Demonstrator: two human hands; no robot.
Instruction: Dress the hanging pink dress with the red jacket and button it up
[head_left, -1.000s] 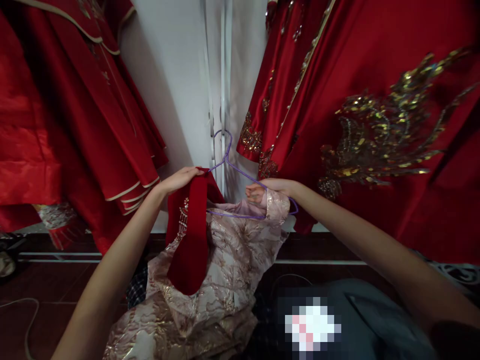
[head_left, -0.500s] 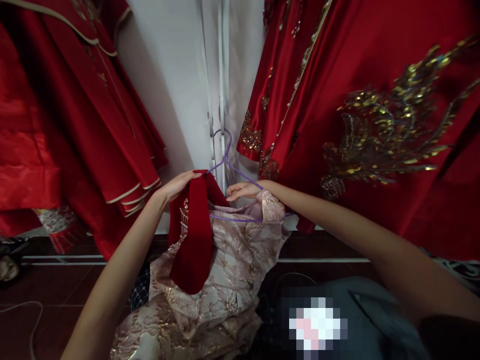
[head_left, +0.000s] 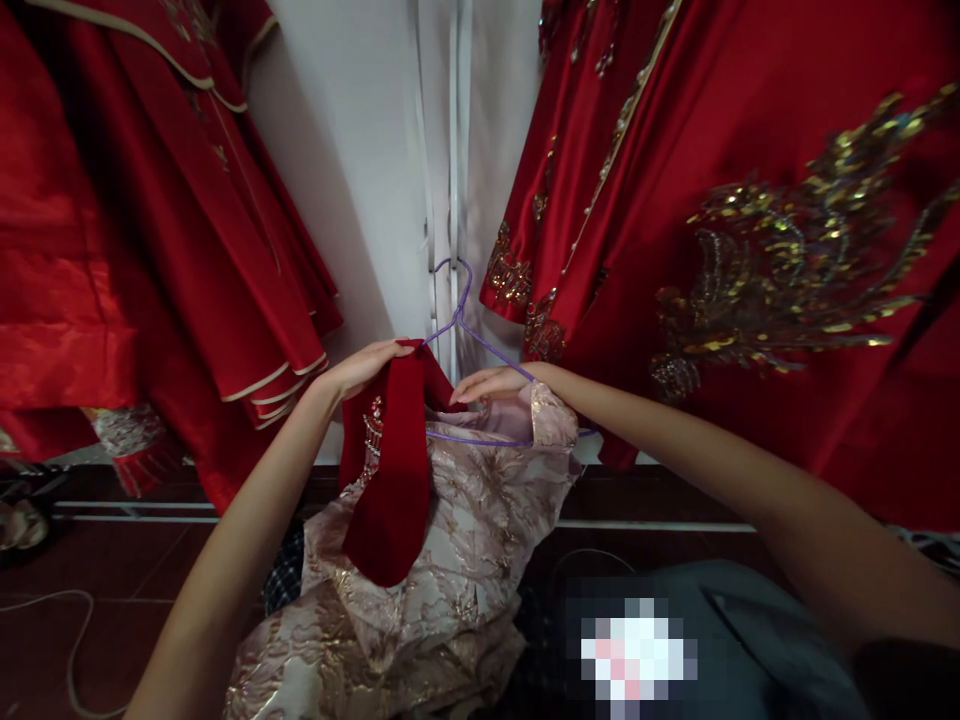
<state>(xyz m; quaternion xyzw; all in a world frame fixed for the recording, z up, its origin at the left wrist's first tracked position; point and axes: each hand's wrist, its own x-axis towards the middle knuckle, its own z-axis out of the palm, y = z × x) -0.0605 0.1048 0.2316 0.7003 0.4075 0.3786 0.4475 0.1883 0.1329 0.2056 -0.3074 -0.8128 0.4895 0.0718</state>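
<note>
A purple wire hanger (head_left: 459, 310) is held up in front of a white wall. Over it hang a pale pink and gold brocade garment (head_left: 457, 540) and a dark red velvet piece (head_left: 390, 470) with beaded trim. My left hand (head_left: 364, 365) grips the top of the red velvet piece at the hanger's left shoulder. My right hand (head_left: 487, 383) lies with fingers stretched out along the hanger's right arm, touching the pink garment's collar.
Red satin dresses hang at the left (head_left: 150, 230) and at the right (head_left: 750, 230), the right one with gold sequin embroidery. A white vertical rail (head_left: 454, 150) runs down the wall. Dark red floor tiles (head_left: 97, 600) and a white cable (head_left: 45, 620) lie below.
My right hand has let go of the pink garment's right shoulder and slid left along the hanger, fingers now stretched out. My left hand has kept its grip.
</note>
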